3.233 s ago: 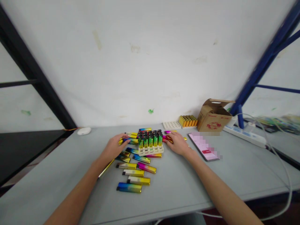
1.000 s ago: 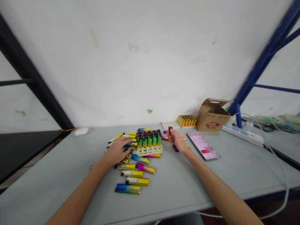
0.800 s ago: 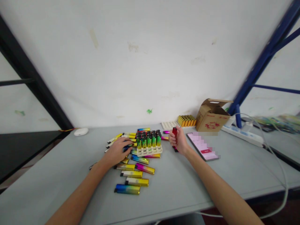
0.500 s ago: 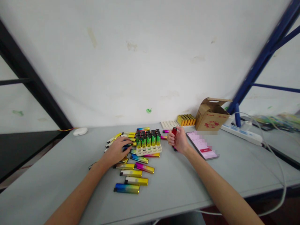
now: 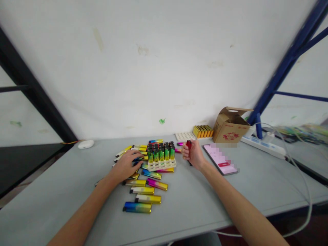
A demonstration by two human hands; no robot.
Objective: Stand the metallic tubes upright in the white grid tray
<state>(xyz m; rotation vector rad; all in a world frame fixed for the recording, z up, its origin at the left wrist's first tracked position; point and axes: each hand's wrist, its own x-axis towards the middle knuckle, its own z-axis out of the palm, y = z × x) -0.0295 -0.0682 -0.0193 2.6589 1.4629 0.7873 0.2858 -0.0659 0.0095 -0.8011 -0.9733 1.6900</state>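
My left hand (image 5: 128, 164) lies low over a pile of loose lighters, its fingers a little curved and apart. A blue and yellow lighter (image 5: 139, 159) shows between its thumb and fingers; they do not look closed on it. In my right hand (image 5: 196, 155), a red lighter (image 5: 189, 144) stands upright, wrapped by the fingers, with its dark end below. Between the hands sits a white tray (image 5: 162, 166) of upright green lighters (image 5: 161, 154) with black tops. Its front row of slots holds nothing. Nearer me lie a magenta and orange lighter (image 5: 157, 184) and a blue-yellow lighter (image 5: 137, 207).
At the wall stand a pale slotted tray (image 5: 185, 136), a block of orange lighters (image 5: 203, 131) and an open cardboard box (image 5: 229, 131). A phone (image 5: 220, 160) lies right of my right hand. Farther right are a power strip (image 5: 269, 146) and a white cable (image 5: 309, 194).
The view has shifted slightly. My right hand still holds the red lighter, now tipped a little differently. My left hand stays on the pile.
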